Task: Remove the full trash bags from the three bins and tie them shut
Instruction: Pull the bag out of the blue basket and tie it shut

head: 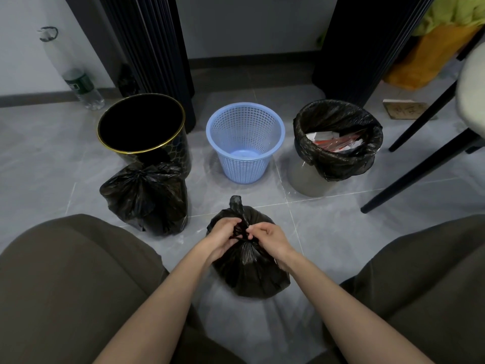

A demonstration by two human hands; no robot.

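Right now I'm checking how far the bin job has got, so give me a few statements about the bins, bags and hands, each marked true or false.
1. The blue plastic mesh basket has no bag in it. True.
2. The gold-rimmed black bin holds a full bag. False: it looks bare inside, and a closed black bag sits on the floor in front of it.
3. The grey bin on the right still has its black liner, with rubbish inside. True.
4. Only the left hand touches the front black bag. False: the right hand also has a grip on its neck.
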